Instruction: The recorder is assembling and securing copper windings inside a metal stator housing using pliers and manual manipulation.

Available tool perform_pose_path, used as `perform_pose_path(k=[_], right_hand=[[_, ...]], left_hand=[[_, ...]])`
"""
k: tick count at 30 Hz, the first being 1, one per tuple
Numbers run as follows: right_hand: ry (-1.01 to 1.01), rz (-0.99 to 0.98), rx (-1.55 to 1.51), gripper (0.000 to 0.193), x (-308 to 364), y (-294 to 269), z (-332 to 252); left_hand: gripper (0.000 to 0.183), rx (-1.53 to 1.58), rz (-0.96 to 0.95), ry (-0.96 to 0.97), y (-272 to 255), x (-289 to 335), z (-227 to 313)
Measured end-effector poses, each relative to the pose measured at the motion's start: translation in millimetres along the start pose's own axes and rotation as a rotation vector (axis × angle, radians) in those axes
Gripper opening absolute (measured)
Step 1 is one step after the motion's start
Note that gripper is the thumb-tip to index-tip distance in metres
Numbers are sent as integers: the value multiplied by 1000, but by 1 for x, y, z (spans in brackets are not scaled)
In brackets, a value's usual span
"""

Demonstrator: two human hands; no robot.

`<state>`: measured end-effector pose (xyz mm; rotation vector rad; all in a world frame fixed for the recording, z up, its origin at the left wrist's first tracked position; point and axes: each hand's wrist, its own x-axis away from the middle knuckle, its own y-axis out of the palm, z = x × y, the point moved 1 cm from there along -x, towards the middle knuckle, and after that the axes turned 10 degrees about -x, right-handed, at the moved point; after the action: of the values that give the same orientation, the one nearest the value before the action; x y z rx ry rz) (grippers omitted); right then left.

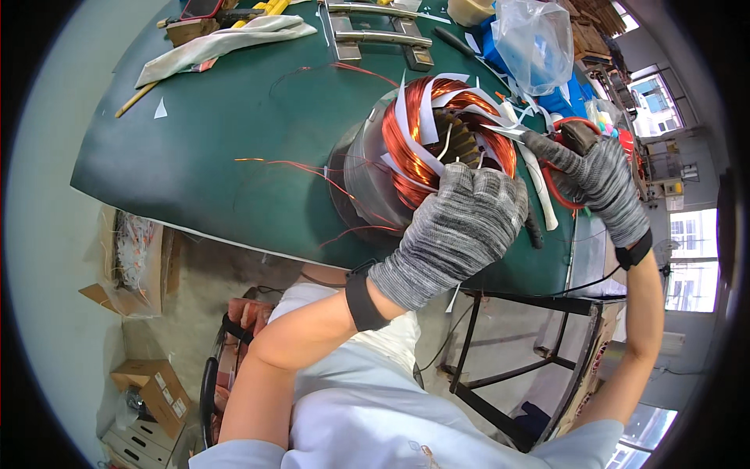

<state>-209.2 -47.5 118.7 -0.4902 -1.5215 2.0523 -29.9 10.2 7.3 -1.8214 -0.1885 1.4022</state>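
A motor stator (367, 160) with a grey metal housing lies on its side on the green table. Thick bundles of copper winding (402, 152) bulge from its open end, with white insulating paper (427, 117) tucked between them. My left hand (465, 223), in a grey knit glove, rests at the lower rim of the windings. Its fingers are curled together by a thin white strip; what they pinch is hidden. In my gloved right hand (600, 176) is a pair of red-handled scissors (506, 130), blades pointing left toward the right side of the windings.
Loose red lead wires (297, 164) trail left from the stator across the table (219, 133). A metal frame with bars (375, 36) stands at the back. Near the back right are a clear plastic bag (535, 47) and a blue container (566, 102). A white tube (539, 184) lies beside the windings.
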Motion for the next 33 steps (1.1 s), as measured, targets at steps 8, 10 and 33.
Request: perform_pose_path(k=[8, 10, 33], right_hand=[[57, -369, 302, 30, -36, -34, -22], [198, -487, 181, 45, -32, -30, -21], [587, 723, -1106, 42, 62, 78, -65]], left_hand=[[32, 124, -11, 24, 3, 7, -9], [32, 112, -26, 32, 0, 4, -8], [30, 402, 127, 84, -25, -9, -39]])
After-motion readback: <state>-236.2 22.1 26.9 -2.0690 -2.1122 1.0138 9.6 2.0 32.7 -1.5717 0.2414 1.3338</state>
